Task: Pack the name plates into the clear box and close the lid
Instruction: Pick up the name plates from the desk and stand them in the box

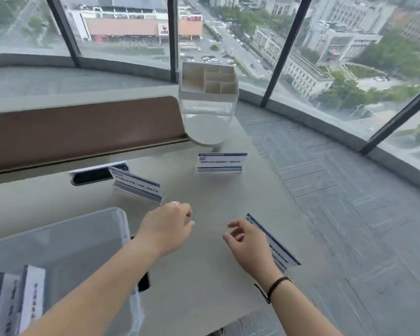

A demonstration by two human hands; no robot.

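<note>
A few name plates [15,301] already stand in the clear box [121,221] at my lower left, while three more wait on the surface [204,275], so I judge I'm mid-collection. My left hand [166,229] and right hand [249,243] hover apart, loosely curled and empty; next, probably, I pinch the plate beside my right hand [280,248]. Beyond stand a white organizer [207,81], brown divider [83,127] and curved windows [325,44].

Clear glossy plastic on the box [87,229] beside the matt, smooth table [204,275]. Name plates [220,163] show shiny acrylic holding printed paper.
</note>
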